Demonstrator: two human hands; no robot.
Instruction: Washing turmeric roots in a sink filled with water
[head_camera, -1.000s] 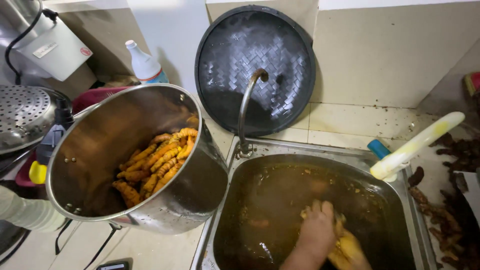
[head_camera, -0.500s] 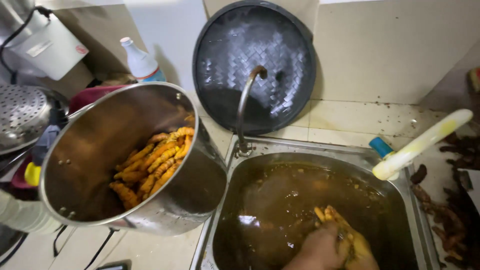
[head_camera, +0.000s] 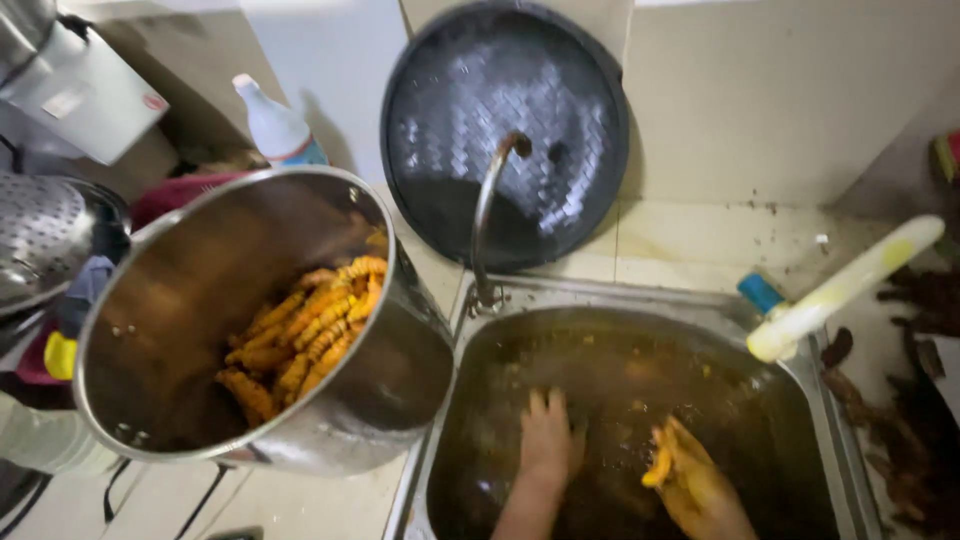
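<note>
Nearest the camera, both hands are in the sink (head_camera: 440, 400), which is full of murky brown water. Left hand (head_camera: 548, 440): fingers spread flat, palm down, part submerged, gripping nothing visible. Right hand (head_camera: 695, 480): stained yellow-orange, fingers curled round a small orange-yellow piece (head_camera: 658, 465) held at the water surface; looks like the same stuff as in the pot, can't confirm. Hands are near each other, not touching. Left of the sink, on the tabletop (head_camera: 300, 500), a large steel pot (head_camera: 370, 400) is tilted w/ its mouth toward the camera; a pile of orange-yellow ridged pieces (head_camera: 300, 335) lies inside against the lower right wall. Behind the sink edge, a curved metal tap (head_camera: 485, 215) rises, spout over the basin. Right rim: a white-yellow handled tool (head_camera: 845, 290) rests at an angle, a blue cap just beside it. Dark scraps (head_camera: 900, 440) are strewn right of the sink. Far back: a round dark lid (head_camera: 505, 130) leans on the tiled wall; a white plastic bottle (head_camera: 275, 125) stands upper left; a perforated metal strainer (head_camera: 40, 235) sits at far left.
</note>
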